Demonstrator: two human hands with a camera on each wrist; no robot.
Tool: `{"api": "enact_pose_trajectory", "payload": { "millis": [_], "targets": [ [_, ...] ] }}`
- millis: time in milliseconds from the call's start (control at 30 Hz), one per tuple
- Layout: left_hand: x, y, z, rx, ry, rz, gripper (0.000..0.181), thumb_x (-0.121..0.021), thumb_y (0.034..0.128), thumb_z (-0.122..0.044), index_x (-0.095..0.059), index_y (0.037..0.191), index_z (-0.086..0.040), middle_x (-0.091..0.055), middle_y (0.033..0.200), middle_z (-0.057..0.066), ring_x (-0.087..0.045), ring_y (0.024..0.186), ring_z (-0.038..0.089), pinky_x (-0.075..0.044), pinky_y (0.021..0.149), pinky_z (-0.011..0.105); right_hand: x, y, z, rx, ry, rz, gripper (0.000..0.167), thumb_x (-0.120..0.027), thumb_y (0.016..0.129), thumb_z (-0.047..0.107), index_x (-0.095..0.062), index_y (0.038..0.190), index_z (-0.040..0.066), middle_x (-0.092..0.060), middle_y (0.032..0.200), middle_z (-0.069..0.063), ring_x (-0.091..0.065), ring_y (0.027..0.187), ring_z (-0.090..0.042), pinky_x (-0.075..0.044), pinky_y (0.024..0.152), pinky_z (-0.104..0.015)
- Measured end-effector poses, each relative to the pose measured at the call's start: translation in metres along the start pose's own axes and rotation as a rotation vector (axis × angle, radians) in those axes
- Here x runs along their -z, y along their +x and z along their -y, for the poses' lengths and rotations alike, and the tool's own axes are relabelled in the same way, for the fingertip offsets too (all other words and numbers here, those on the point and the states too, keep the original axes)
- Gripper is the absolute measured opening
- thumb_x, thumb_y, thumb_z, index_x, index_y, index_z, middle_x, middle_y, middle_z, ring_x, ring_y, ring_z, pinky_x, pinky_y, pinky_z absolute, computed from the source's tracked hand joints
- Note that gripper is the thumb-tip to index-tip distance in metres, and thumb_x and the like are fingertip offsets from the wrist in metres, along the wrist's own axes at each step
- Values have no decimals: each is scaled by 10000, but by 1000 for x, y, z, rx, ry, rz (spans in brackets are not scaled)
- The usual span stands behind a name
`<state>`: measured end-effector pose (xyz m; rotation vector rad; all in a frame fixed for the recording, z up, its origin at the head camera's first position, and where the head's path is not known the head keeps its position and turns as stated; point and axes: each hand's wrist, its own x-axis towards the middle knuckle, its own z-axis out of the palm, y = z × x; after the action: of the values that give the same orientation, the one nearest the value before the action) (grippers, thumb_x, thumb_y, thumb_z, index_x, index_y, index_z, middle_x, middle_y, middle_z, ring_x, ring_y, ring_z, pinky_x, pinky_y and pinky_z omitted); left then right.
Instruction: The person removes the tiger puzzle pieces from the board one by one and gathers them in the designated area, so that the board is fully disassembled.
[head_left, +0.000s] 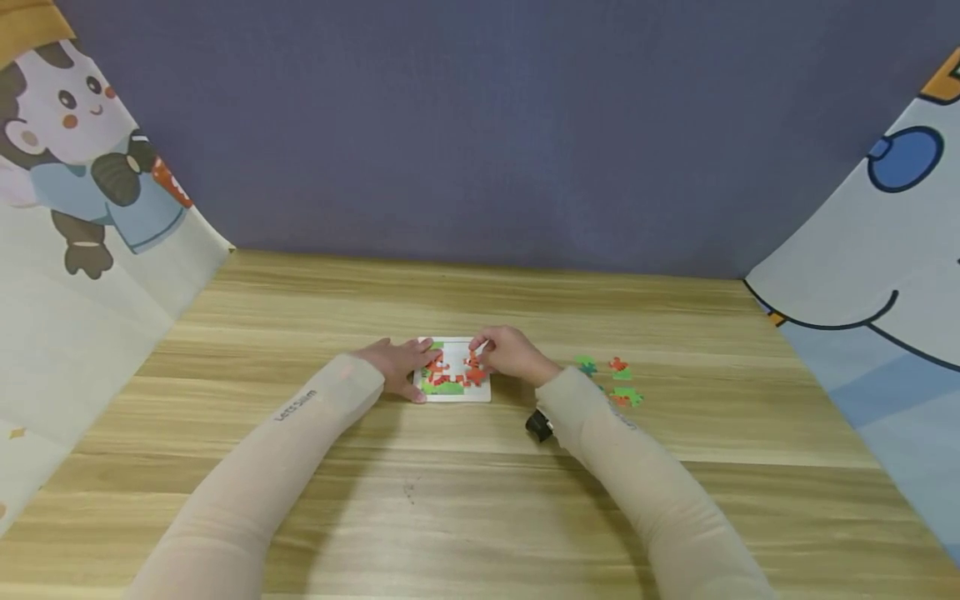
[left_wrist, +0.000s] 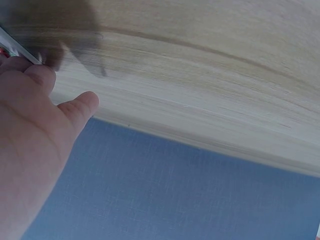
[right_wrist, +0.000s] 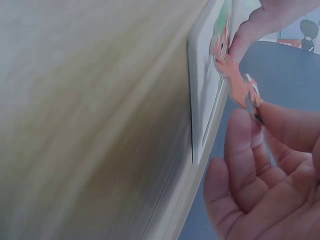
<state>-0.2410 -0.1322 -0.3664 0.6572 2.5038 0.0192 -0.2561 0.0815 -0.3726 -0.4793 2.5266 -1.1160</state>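
A white puzzle tray (head_left: pixel 457 398) lies on the wooden table, with orange and green pieces in its left and lower parts. My left hand (head_left: pixel 397 364) rests with spread fingers on the tray's left side; in the left wrist view the hand (left_wrist: pixel 37 115) touches the tray's edge. Over the tray's right side is my right hand (head_left: pixel 513 354). The right wrist view shows that hand (right_wrist: pixel 270 175) pinching an orange puzzle piece (right_wrist: pixel 253 95) between thumb and finger, held up from the tray (right_wrist: pixel 200 90). Whether it touches neighbouring pieces is unclear.
Several loose green and orange pieces (head_left: pixel 626 395) lie right of the tray, some partly hidden by my right sleeve. A small black object (head_left: pixel 538 426) sits beside that sleeve. A dark blue panel (head_left: pixel 480 133) stands behind the table (head_left: pixel 450 500), with printed cloths at both sides.
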Motion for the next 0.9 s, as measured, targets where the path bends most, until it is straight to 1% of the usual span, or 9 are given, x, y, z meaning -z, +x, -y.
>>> {"api": "enact_pose_trajectory", "payload": {
  "millis": [100, 200, 267, 467, 567, 700, 900],
  "targets": [
    [0, 0, 0, 0, 1, 4, 867, -599, 901, -474, -140, 1551, -131, -46, 1604, 86, -67, 1459, 258, -82, 1147, 539, 1, -2, -3, -6, 22, -5, 247, -507, 827, -113, -656, 1009, -39, -614, 758, -84, -598, 652, -159, -528, 623, -263],
    [0, 0, 0, 3, -2, 10, 871, -596, 902, -475, -126, 1553, -139, -31, 1606, 75, -54, 1461, 252, -73, 1148, 535, 2, -3, -6, -10, 30, -10, 242, -514, 823, -114, -656, 1006, -44, -614, 750, -80, -577, 636, -145, -505, 598, -238],
    [-1, 1, 1, 8, -6, 15, 877, -596, 901, -478, -113, 1554, -148, -17, 1606, 63, -44, 1461, 243, -63, 1150, 531, 4, -3, -9, -10, 28, -9, 228, -527, 832, -95, -658, 1012, -42, -598, 716, -66, -552, 616, -134, -475, 577, -224],
    [-2, 4, -1, 7, -12, 22, 880, -590, 906, -483, -88, 1557, -172, 4, 1607, 45, -29, 1462, 228, -41, 1151, 528, 14, -11, -20, 17, -17, -22, 235, -545, 837, -55, -661, 1041, -42, -545, 636, -27, -496, 582, -115, -409, 553, -219],
    [-2, 4, -2, 1, -10, 21, 880, -591, 907, -480, -85, 1557, -168, 6, 1607, 44, -29, 1462, 223, -40, 1150, 532, 20, -16, -22, 18, -16, -22, 249, -545, 835, -57, -655, 1057, -57, -555, 641, -33, -504, 586, -119, -414, 564, -223],
    [-1, 2, -2, 0, -14, 15, 880, -598, 904, -472, -98, 1556, -155, -5, 1608, 54, -41, 1462, 233, -54, 1149, 537, 27, -21, -25, 13, 15, -18, 233, -547, 847, -53, -644, 1057, -76, -563, 652, -35, -519, 594, -122, -439, 591, -244],
    [0, 0, -1, -4, -13, 14, 872, -591, 910, -466, -101, 1556, -147, -17, 1608, 72, -54, 1461, 250, -65, 1149, 536, 35, -27, -34, 1, 39, -39, 243, -545, 844, -73, -631, 1070, -104, -584, 675, -46, -536, 610, -126, -483, 634, -290]
  ]
}}
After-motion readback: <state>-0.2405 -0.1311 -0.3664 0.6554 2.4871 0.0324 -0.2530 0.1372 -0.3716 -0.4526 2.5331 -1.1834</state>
